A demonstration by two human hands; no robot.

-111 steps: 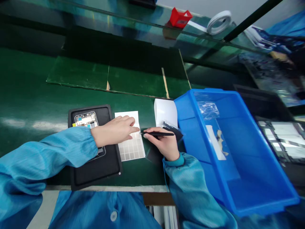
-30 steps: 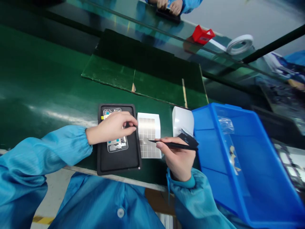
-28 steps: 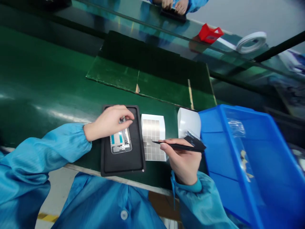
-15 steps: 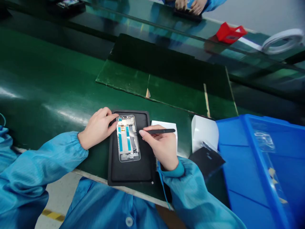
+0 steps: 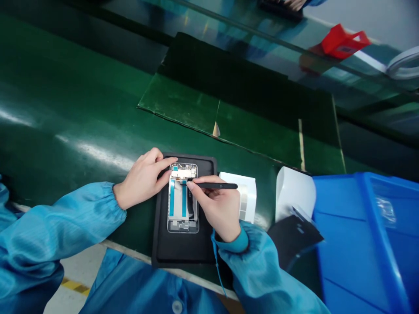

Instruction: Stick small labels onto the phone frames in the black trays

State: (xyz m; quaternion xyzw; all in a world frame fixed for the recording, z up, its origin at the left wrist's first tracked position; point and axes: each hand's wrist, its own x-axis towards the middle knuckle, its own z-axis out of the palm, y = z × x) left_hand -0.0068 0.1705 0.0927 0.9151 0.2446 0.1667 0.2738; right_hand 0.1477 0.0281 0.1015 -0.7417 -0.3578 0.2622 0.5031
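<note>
The right hand grips slim black tweezers at a silver phone frame, which the relaxed, open left hand steadies on a black rubber mat.

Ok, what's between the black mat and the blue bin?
Head view: a white sheet, a curled white roll and a flat black packet.

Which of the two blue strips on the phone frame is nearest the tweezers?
The strip on the right in view, closest to the tweezers in the right hand; the other strip lies further left, nearer the left hand.
</note>
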